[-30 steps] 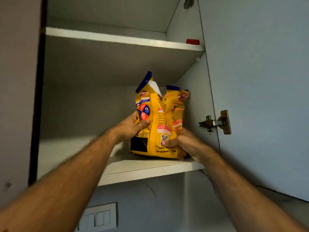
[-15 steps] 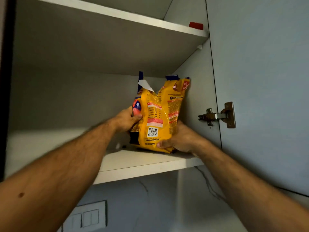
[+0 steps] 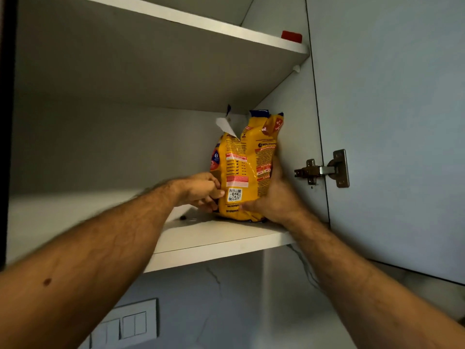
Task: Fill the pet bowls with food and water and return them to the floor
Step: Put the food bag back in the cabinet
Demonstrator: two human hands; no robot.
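Two hands on one yellow food bag (image 3: 245, 170), upright at the far right of the lower cupboard shelf (image 3: 214, 238), close against the right inner wall. Left hand (image 3: 201, 191) at the bag's lower left edge, fingers (image 3: 214, 183) curled in against the film, seemingly pinching it. Right hand (image 3: 273, 197) cupped round the lower right side, thumb across the front near the base, palm flat to the wrapper. Torn open at the top, with a white flap sticking up on the left.

Likely trouble from here: kibble spilling out of that open mouth if tipped forward off the shelf; a slip through the grip, given glossy, crinkled plastic film and a slack, half-settled shape; a snag of the tall top on the underside of the upper shelf (image 3: 226, 28); a knock against the metal hinge (image 3: 324, 170) or the open door (image 3: 390, 122) on the way out. Safer, probably, with support under the base before any lift.

Smooth matte white laminate on shelves and walls, square-edged. Small red cap or lid (image 3: 291, 36) at the right end of the upper shelf. Dark speck on the lower shelf left of the bag, unclear what. White switch plate (image 3: 128, 323) on the marbled wall below. No bowls in sight.
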